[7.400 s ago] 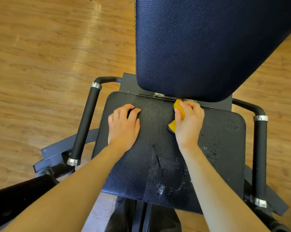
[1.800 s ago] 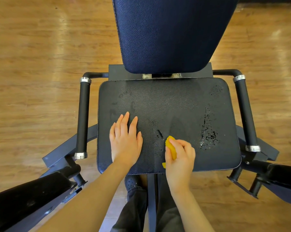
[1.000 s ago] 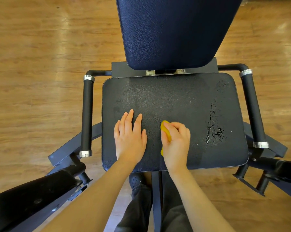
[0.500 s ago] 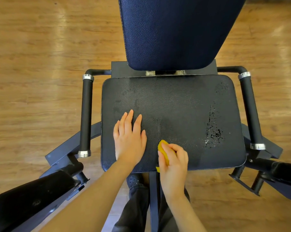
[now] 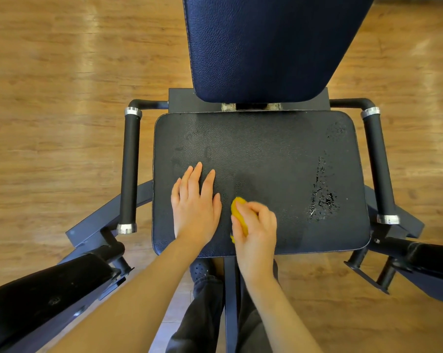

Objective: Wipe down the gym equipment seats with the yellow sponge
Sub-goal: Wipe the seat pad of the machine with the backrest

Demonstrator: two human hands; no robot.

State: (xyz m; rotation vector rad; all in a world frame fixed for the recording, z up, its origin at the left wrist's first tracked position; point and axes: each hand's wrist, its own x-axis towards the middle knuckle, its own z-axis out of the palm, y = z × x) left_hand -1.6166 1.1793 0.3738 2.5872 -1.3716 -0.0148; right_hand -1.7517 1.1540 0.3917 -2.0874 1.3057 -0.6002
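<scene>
The right hand [image 5: 256,225] curls round the yellow sponge [image 5: 239,216], pressing it on the front of the black seat [image 5: 266,154]. The left hand [image 5: 196,202] lies flat beside it, fingers straight, and water beads [image 5: 322,200] sit to the right.

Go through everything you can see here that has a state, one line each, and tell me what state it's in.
Seat pad: mostly wiped, droplets left on its right part.
Water droplets: beaded, not wiped yet.
Yellow sponge: gripped, pressed on the seat pad near the front edge.
Right hand: curled round the sponge.
Left hand: flat on the seat pad, fingers straight.
Backrest: upright, no droplets visible.
</scene>
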